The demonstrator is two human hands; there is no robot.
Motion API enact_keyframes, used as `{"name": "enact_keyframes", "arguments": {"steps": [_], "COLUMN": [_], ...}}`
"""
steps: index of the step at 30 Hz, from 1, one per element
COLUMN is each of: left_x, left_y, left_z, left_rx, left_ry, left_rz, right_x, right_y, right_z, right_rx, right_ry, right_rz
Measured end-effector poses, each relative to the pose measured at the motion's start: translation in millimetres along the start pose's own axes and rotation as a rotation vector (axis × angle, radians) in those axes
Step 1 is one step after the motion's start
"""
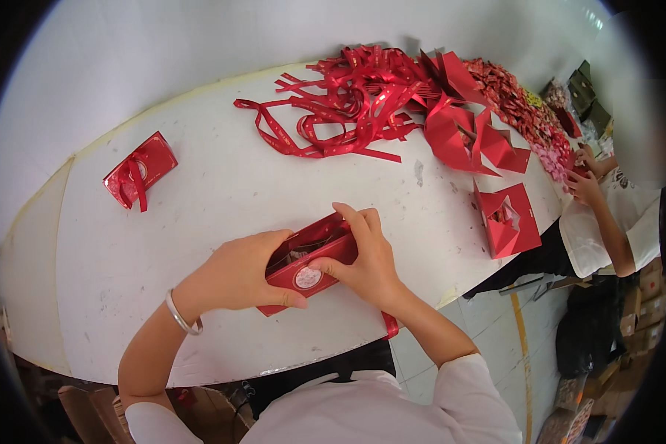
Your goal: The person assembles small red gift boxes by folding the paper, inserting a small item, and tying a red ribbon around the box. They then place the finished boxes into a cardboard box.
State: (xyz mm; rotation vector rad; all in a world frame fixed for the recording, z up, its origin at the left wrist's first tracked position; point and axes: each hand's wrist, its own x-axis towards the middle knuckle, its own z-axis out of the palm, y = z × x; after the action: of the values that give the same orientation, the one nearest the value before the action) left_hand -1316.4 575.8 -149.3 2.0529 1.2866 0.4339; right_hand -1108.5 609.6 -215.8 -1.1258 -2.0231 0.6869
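Note:
A red paper gift box (307, 278) with a round pale emblem stands near the table's front edge, its top gaping. My left hand (233, 272) grips its left end, thumb low on the front panel. Around the right end closes my right hand (366, 257), with the thumb on the front beside the emblem and the fingers over the back edge. Inside the box something shiny shows in part; I cannot tell what it is. A short piece of red ribbon (390, 324) hangs at the table edge by my right forearm.
A closed red box with a ribbon bow (155, 157) lies at the left. Far back is a heap of red ribbons (362, 96). Unfolded red boxes (451, 137) and an open one (522, 222) lie right, near many small red packets (514, 100). A co-worker's hands (588, 185) work at the far right.

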Motion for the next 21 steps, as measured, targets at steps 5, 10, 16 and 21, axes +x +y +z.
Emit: {"name": "enact_keyframes", "arguments": {"steps": [5, 10, 16, 21], "left_x": [-2, -5, -2, 2], "left_y": [-9, -7, -17, -14], "left_z": [13, 20, 44, 49], "left_rx": [0.134, 0.083, 0.12, 0.08], "left_ry": [0.129, 0.219, 0.428, 0.491], "left_rz": [-0.124, -0.137, -0.016, 0.078], "right_x": [1, 6, 3, 5], "right_y": [10, 40, 40, 27], "right_z": [-29, -166, -117, -25], "right_rx": [0.391, 0.503, 0.328, -0.009], "right_ry": [-0.232, 0.741, 0.585, -0.179], "right_rz": [0.082, 0.161, -0.003, -0.349]}}
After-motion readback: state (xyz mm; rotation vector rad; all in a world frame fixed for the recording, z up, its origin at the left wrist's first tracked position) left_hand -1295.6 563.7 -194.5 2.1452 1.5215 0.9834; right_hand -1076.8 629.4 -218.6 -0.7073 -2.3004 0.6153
